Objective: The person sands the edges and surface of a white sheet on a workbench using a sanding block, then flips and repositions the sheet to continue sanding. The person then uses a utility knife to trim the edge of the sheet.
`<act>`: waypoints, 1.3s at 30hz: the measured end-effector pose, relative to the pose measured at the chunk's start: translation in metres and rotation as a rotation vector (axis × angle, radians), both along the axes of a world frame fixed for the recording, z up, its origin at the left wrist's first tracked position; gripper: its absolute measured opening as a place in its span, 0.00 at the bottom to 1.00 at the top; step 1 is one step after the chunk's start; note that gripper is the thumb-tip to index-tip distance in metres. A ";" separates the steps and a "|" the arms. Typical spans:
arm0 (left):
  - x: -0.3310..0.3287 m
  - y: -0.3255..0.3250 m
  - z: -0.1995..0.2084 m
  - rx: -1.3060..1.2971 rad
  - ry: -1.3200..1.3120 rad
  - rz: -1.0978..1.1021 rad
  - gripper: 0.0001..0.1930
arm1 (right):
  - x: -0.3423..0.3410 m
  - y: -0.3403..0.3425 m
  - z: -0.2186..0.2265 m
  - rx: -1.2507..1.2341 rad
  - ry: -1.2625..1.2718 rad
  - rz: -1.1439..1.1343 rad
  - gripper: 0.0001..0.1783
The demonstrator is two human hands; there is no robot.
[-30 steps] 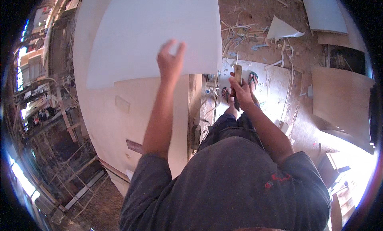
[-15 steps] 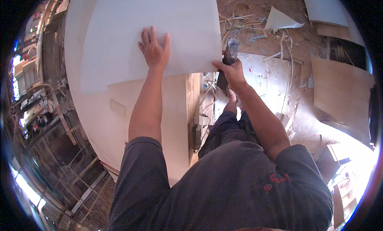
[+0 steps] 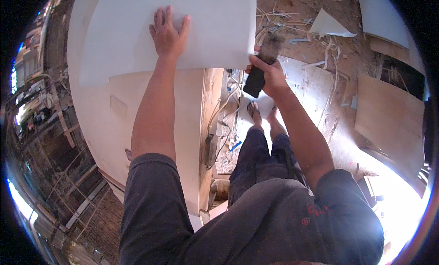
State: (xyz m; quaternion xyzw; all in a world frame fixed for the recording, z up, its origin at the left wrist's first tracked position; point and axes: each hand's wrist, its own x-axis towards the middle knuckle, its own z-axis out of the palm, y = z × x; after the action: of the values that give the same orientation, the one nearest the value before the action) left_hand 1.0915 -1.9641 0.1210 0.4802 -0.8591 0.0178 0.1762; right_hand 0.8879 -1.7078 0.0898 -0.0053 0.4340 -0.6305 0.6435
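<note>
White sheet (image 3: pixel 137 40) pressed flat on a board (image 3: pixel 151 114).
It is pinned by the spread left hand (image 3: pixel 168 34); a dark tool (image 3: pixel 261 68) is gripped by the right hand (image 3: pixel 273 75) at its right edge.

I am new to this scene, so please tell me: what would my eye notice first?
A big white sheet fills the top, with the left hand pressed flat on it. At its right edge, the right hand grips a dark tool. Below, bare feet in sandals stand on a littered floor.

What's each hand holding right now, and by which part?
The right hand grips a dark brush around its handle, bristles at the white sheet edge. The left hand holds nothing; it lies flat on the sheet.
</note>
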 end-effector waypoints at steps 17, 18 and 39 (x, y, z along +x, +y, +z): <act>-0.002 -0.003 0.004 0.045 -0.038 0.009 0.40 | 0.086 0.059 -0.015 -0.092 0.801 0.003 0.40; -0.001 -0.002 0.003 0.043 -0.037 0.012 0.40 | 0.088 0.058 -0.013 -0.096 0.798 -0.011 0.40; -0.003 0.001 0.007 0.078 -0.040 0.029 0.41 | 0.088 0.053 0.008 0.050 0.884 0.013 0.39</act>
State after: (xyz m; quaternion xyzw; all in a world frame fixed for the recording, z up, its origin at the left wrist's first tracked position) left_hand 1.0889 -1.9632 0.1278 0.4987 -0.8554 -0.0036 0.1399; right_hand 0.9754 -1.6547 0.0974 -0.2617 0.6824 -0.5529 0.4002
